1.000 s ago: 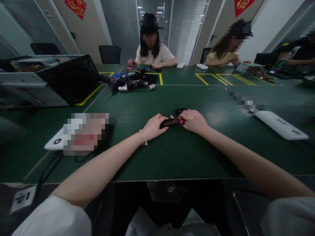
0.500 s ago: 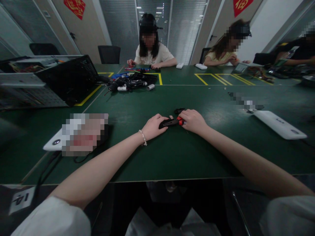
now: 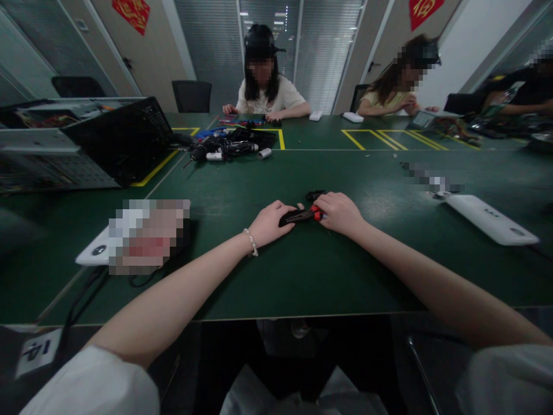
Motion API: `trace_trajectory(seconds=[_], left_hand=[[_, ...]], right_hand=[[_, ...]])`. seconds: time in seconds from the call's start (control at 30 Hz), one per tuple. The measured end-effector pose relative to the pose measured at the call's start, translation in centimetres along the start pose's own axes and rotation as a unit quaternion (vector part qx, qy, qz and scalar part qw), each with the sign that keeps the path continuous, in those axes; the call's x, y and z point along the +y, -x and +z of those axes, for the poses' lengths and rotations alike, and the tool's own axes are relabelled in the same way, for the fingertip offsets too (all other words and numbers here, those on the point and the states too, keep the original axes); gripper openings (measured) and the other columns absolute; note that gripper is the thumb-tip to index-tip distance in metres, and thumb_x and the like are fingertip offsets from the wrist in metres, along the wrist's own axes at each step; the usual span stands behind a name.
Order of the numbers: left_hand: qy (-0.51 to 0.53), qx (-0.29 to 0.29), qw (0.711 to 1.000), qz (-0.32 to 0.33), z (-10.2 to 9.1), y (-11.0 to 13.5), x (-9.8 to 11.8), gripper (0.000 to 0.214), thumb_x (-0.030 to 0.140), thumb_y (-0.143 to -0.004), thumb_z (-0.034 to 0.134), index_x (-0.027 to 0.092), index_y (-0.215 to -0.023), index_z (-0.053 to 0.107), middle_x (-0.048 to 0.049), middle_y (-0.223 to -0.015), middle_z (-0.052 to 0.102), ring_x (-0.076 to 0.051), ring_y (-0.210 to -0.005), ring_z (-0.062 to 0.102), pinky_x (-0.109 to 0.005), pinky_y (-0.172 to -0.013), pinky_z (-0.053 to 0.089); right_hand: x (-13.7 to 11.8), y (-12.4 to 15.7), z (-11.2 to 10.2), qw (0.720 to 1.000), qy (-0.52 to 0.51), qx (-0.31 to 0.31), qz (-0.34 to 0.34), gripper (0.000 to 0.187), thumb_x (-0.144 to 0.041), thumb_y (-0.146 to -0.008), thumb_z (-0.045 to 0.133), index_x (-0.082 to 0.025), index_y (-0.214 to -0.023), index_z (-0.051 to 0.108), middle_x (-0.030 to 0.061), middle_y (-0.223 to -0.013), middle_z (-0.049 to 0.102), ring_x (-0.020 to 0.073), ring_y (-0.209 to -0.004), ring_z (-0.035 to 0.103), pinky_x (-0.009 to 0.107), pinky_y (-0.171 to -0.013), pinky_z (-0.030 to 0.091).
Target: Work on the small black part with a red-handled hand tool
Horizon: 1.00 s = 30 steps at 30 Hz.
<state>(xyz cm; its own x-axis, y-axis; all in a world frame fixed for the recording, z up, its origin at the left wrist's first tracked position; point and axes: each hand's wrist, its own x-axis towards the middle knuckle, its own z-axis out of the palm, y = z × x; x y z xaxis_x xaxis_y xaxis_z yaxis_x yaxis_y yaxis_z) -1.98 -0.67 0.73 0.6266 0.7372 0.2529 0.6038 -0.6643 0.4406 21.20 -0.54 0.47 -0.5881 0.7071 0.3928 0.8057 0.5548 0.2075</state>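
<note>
White sleeves frame the bottom corners of the view, and two bare forearms run forward over the near edge of the dark green desk (image 3: pixel 302 276) to meet at its middle. The left hand (image 3: pixel 268 222), a bead bracelet (image 3: pixel 251 241) on its wrist, lies curled on the desk with its fingers closed over the black end of a small black-and-red tool (image 3: pixel 300 215). The right hand (image 3: pixel 339 212) closes on the red end of the same tool from the other side, so the tool lies flat between the two hands, bridging the narrow gap between them and touching both. Just beyond the tool, beside the right hand's fingers, sits a small black part (image 3: pixel 315 195). Off to the left lies a white device (image 3: pixel 97 253) with a dark cable trailing from it; to the right, well apart from the hands, lies a long white box (image 3: pixel 490 218). Further back on the left stands an open black computer case (image 3: pixel 121 138), with a heap of black tools and cables (image 3: pixel 228 144) near it inside yellow tape lines. At the far edge, other people sit with their own hands on the desk.
</note>
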Motion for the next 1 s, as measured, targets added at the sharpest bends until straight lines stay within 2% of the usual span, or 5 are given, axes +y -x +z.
trace_trajectory(seconds=[1.0], left_hand=[[-0.003,-0.004,1.0,-0.012,-0.16,-0.01,0.33,0.037,0.028,-0.078,0.056,0.019,-0.114,0.054,-0.007,-0.099,0.053,-0.02,-0.09,0.053,-0.035,-0.081,0.045]], right_hand=[[0.05,-0.02,0.0,1.0,-0.009,0.003,0.0,0.02,-0.018,-0.072,0.049,-0.014,-0.087,0.061,0.0094,-0.085,0.062,0.0204,-0.078,0.05,0.031,-0.067,0.033]])
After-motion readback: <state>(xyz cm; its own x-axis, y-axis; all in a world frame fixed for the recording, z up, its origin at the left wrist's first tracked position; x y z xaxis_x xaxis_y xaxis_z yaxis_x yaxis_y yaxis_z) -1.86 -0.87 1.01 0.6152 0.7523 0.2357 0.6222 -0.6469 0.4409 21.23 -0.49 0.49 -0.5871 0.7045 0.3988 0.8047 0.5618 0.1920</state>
